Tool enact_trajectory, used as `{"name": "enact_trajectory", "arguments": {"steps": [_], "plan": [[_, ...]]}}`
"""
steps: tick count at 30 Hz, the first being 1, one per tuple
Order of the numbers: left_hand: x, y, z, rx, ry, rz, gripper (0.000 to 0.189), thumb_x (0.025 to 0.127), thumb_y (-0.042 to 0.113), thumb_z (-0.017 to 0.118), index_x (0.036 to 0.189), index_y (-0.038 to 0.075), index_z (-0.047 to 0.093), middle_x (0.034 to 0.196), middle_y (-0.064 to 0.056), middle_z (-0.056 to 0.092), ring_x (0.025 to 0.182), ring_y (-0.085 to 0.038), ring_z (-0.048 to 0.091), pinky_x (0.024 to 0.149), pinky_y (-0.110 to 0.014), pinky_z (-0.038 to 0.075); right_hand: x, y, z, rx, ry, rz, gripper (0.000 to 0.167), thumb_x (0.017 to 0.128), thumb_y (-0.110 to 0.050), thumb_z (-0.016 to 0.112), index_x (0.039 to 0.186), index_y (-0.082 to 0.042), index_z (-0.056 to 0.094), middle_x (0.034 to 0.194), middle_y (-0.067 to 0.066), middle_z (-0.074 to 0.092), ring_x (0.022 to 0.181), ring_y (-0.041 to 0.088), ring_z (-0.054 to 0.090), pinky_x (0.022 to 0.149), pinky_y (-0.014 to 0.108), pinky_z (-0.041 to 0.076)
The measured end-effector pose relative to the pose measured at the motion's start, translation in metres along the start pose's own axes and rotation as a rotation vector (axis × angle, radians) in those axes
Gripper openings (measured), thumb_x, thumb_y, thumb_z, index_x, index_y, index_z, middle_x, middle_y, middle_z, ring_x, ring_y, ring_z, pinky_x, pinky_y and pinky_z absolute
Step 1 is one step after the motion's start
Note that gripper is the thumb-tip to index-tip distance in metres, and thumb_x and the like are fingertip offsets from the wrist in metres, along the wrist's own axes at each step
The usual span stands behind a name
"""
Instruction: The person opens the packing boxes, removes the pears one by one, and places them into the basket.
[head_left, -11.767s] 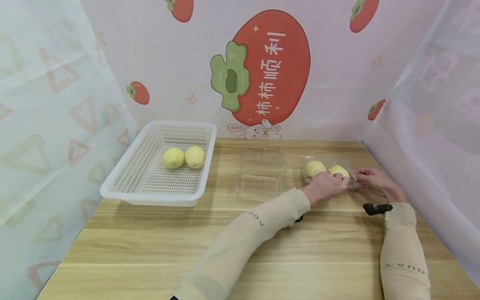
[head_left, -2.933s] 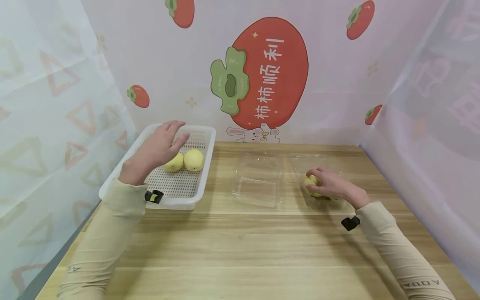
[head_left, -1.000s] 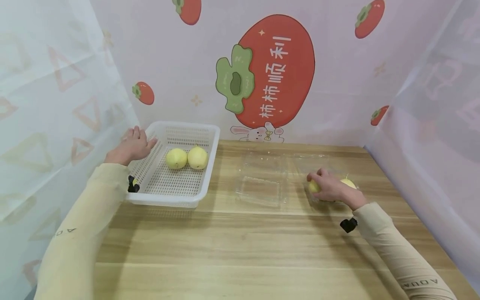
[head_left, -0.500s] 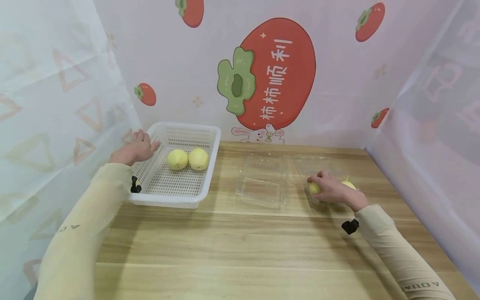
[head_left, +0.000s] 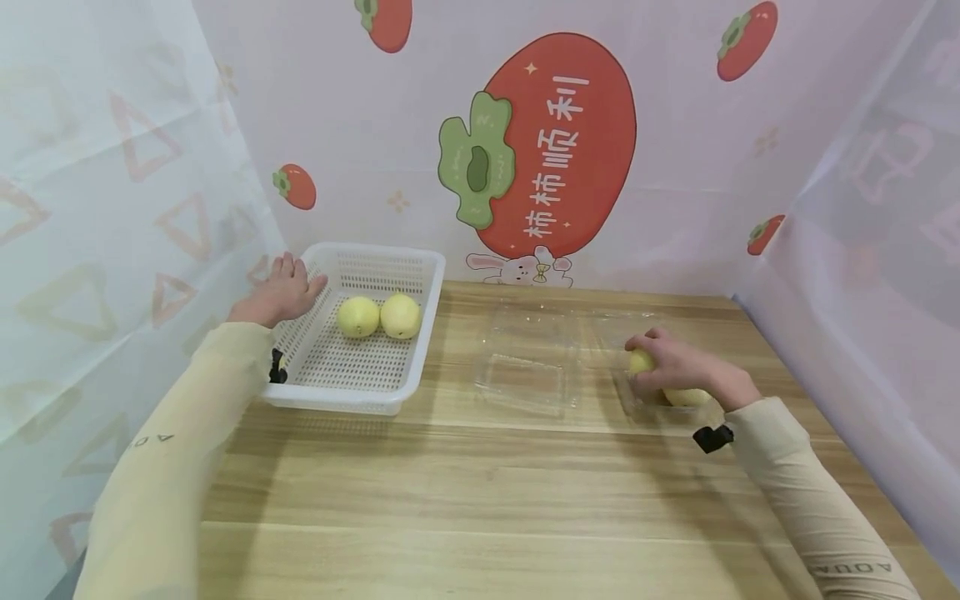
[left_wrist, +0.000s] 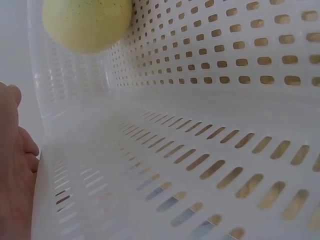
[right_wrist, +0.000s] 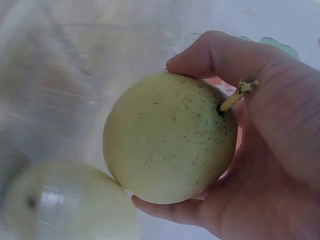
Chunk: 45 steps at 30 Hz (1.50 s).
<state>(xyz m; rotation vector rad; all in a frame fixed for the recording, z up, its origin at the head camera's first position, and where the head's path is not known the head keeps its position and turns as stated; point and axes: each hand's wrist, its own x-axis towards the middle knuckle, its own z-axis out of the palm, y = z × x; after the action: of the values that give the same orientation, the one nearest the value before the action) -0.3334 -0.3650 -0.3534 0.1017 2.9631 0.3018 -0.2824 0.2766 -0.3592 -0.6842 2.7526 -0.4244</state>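
At the left rim of the white plastic basket (head_left: 408,375), my left hand (head_left: 276,292) lies with its fingers extended. The left wrist view shows part of that hand (left_wrist: 17,170) outside the basket wall. Two yellow pears (head_left: 357,317) sit side by side in the basket. On the right, my right hand (head_left: 678,367) grips a pear (head_left: 641,362) over a clear plastic box. Close up, thumb and fingers curl round this pear (right_wrist: 165,140), its stem toward the palm. A second pear (head_left: 686,397) lies in the box, partly behind the hand.
Left of the right hand, another clear plastic box (head_left: 525,387) lies with its lid folded back on the wooden table (head_left: 480,492). Printed cloth walls (head_left: 360,108) enclose the table at the back and both sides.
Earlier both hands were at the right-hand box. My left hand has since moved over to the basket's left rim. In the last half second the right hand has shifted slightly right with the pear.
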Motion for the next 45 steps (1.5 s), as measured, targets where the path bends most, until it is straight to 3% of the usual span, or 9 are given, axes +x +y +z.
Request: {"name": "enact_trajectory", "arguments": {"steps": [7,12,20,26,37,45], "plan": [[0.005,-0.001,0.001,-0.001,-0.006,-0.018,0.091,0.102,0.057,0.013,0.147,-0.02,-0.008,0.153,-0.041,-0.018,0.144,-0.055,-0.017,0.116,-0.069,-0.003,-0.002,-0.013,-0.026,-0.065,0.094,-0.047,0.05,0.086,-0.017,0.062,0.134,-0.003,0.054,0.128,0.033,0.046,0.083,0.025,0.05,0.06,0.029,0.039],[0.008,-0.002,0.002,0.019,-0.004,-0.017,0.092,0.102,0.058,0.013,0.146,-0.021,-0.006,0.153,-0.042,-0.017,0.144,-0.055,-0.015,0.117,-0.067,-0.002,0.003,-0.023,-0.033,-0.08,0.137,-0.08,0.049,0.086,-0.017,0.061,0.133,-0.005,0.056,0.126,0.029,0.049,0.089,0.028,0.052,0.066,0.032,0.04],[0.007,-0.001,0.005,0.021,0.017,-0.011,0.09,0.103,0.055,0.012,0.146,-0.021,-0.005,0.153,-0.042,-0.016,0.145,-0.055,-0.014,0.118,-0.066,-0.002,0.016,-0.045,-0.038,-0.072,0.136,-0.044,0.048,0.088,-0.019,0.057,0.135,-0.009,0.055,0.131,0.026,0.043,0.111,0.041,0.038,0.076,0.044,0.038],[0.005,-0.003,0.008,0.023,0.036,-0.009,0.087,0.104,0.053,0.014,0.147,-0.021,-0.005,0.154,-0.041,-0.015,0.145,-0.054,-0.013,0.119,-0.065,-0.001,0.032,-0.068,-0.041,-0.08,0.142,-0.073,0.047,0.087,-0.022,0.059,0.134,-0.013,0.057,0.129,0.021,0.047,0.106,0.033,0.042,0.068,0.033,0.038],[0.004,-0.004,0.007,0.024,0.044,-0.004,0.08,0.105,0.045,0.015,0.147,-0.021,-0.004,0.154,-0.042,-0.013,0.145,-0.055,-0.013,0.12,-0.064,0.002,0.075,-0.121,-0.043,-0.077,0.175,-0.192,0.046,0.082,-0.027,0.062,0.127,-0.02,0.061,0.124,0.01,0.049,0.1,0.028,0.043,0.066,0.034,0.042],[0.007,-0.001,0.008,0.048,0.074,-0.016,0.08,0.105,0.045,0.015,0.146,-0.022,-0.001,0.154,-0.043,-0.01,0.145,-0.056,-0.009,0.12,-0.064,0.002,0.099,-0.158,-0.042,-0.068,0.169,-0.285,0.046,0.081,-0.028,0.062,0.127,-0.022,0.062,0.13,0.009,0.048,0.107,0.026,0.041,0.071,0.034,0.044]]}}
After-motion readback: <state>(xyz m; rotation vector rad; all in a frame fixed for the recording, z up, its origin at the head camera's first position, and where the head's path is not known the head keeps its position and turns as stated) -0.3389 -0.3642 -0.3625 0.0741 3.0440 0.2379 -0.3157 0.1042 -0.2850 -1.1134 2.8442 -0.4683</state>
